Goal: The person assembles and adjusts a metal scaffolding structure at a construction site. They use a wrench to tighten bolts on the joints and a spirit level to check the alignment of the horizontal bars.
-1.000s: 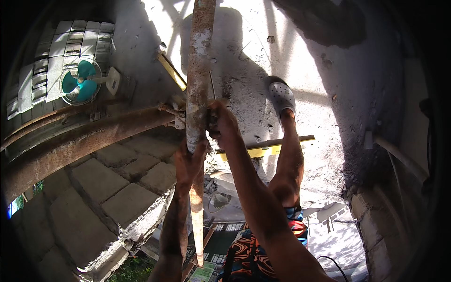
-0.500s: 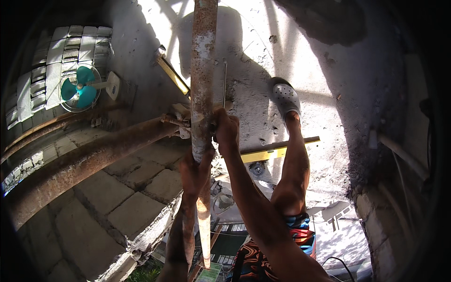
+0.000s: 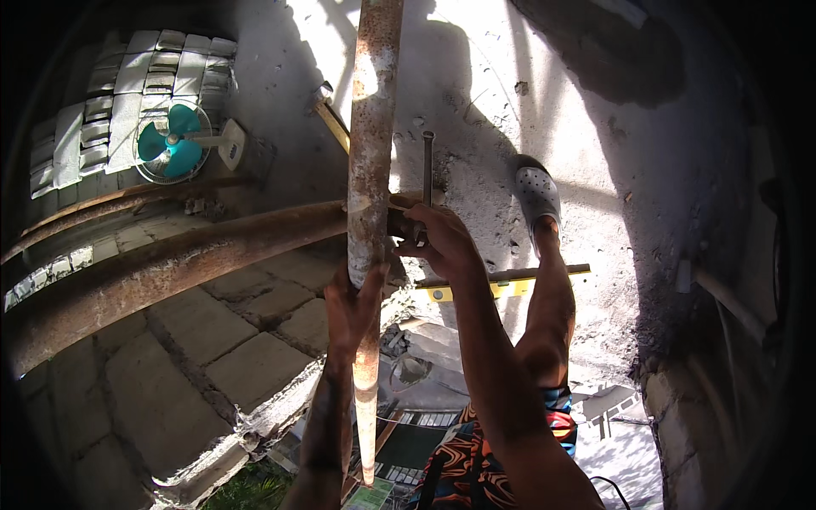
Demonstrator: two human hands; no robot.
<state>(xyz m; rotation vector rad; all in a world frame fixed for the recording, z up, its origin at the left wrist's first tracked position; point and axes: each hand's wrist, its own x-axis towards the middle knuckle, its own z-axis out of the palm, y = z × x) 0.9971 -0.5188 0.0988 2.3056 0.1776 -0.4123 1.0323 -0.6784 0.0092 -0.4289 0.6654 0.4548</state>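
A rusty, paint-worn metal pipe stands upright before me. My left hand is wrapped round it, below where a second rusty pipe meets it from the left. At this joint, to the right of the upright, my right hand has its fingers bent round the lower end of a thin metal wrench, whose rounded head points away from me. Beside those fingers is a dark clamp, mostly hidden by the upright and my hand.
A yellow spirit level lies under my right forearm, next to my leg and grey clog. Beyond the pipe is another yellow bar. A teal-bladed fan stands far left by stacked blocks. A block wall fills the lower left.
My right hand has moved right, away from the upright, and its fingers have loosened. The wrench shows more plainly beside it. My left hand stays on the pipe; the view has shifted slightly.
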